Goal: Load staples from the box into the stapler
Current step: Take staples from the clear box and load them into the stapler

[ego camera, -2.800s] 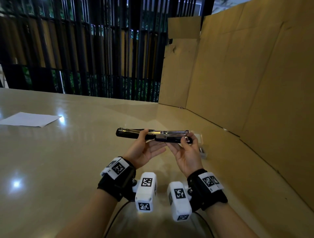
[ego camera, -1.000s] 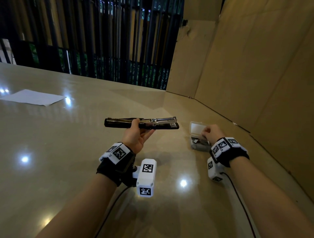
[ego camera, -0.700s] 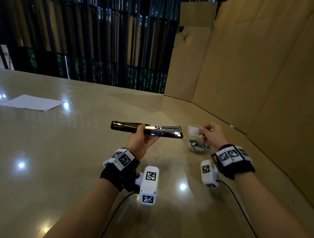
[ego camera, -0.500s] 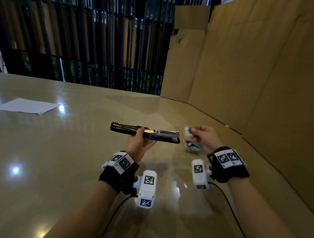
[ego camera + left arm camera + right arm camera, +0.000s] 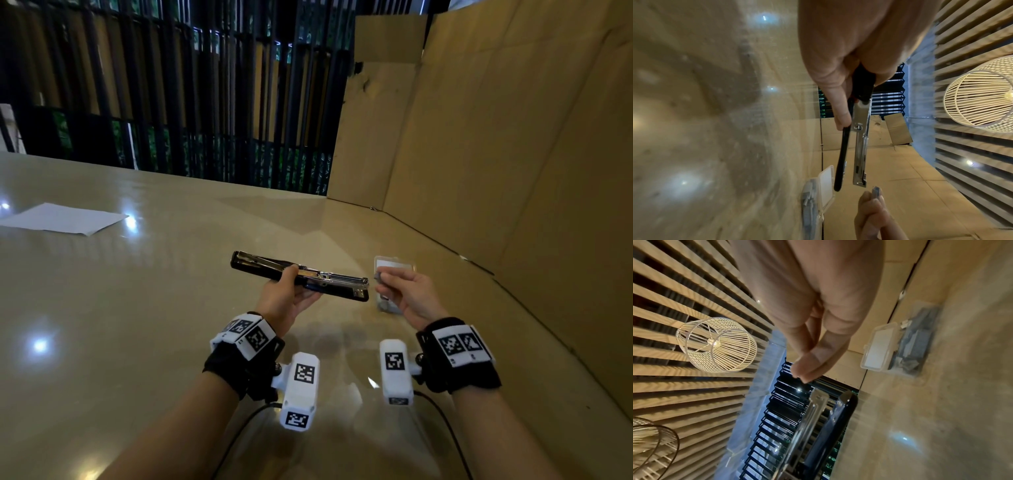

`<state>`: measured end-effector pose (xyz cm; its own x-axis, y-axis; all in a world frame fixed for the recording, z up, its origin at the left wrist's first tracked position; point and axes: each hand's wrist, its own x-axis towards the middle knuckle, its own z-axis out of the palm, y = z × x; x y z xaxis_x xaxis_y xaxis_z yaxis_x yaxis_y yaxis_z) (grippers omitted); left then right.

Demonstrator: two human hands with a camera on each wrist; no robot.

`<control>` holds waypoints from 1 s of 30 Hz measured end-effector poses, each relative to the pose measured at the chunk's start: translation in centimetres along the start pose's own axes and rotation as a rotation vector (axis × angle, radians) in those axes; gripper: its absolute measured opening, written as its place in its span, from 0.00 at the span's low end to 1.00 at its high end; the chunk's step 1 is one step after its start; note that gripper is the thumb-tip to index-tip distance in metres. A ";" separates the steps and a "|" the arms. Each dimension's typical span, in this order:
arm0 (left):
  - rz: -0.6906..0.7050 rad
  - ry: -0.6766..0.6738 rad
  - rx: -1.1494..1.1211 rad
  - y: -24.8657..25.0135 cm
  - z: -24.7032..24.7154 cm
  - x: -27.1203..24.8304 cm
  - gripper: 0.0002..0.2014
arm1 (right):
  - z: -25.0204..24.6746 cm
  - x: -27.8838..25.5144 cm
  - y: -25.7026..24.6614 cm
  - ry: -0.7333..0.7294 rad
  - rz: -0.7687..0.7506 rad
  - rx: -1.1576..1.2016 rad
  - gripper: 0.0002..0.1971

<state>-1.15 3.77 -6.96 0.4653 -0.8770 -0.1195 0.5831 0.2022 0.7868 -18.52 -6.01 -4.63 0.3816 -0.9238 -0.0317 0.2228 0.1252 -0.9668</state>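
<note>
A: Beige, glossy table (image 5: 144, 308) carries the work; brown cardboard panels (image 5: 513, 144) stand beyond the right hand (image 5: 412, 298). Status of the stapler?

B: Stapler (image 5: 301, 276), black with a steel magazine, is off the table. The left hand (image 5: 286, 298) has its thumb and fingers clamped round the middle. It is hinged apart, the magazine rail facing up.

A: And the box?

B: Clear plastic box (image 5: 394, 270) sits on the table just beyond and beneath the right hand, lid up, grey staples inside.

A: Right hand?

B: Fingertips pinched together on a staple strip (image 5: 876, 192), held just off the magazine's open end, not touching. A sheet of paper (image 5: 63, 219) lies far beyond the left hand.
</note>
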 end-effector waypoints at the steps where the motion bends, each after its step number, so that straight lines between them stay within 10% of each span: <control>1: -0.001 0.007 0.000 0.0 0.0 0.0 0.12 | 0.0 0.0 0.0 0.014 0.002 0.015 0.09; 10: -0.046 0.012 0.000 -0.1 0.1 -0.3 0.12 | 0.0 0.0 0.0 0.028 -0.040 0.107 0.07; 18: -0.056 -0.050 0.002 -0.2 0.7 -0.6 0.11 | 2.0 -1.1 -0.1 -0.002 -0.510 -0.643 0.05; 30: -0.090 -0.115 -0.040 0.4 1.6 -1.5 0.12 | 2.9 -2.2 -0.6 -0.022 -0.619 -0.821 0.07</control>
<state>-2.67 4.53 -5.51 0.3319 -0.9361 -0.1167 0.6465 0.1357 0.7508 -16.91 -3.06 -3.26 0.4262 -0.7348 0.5276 -0.2930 -0.6639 -0.6880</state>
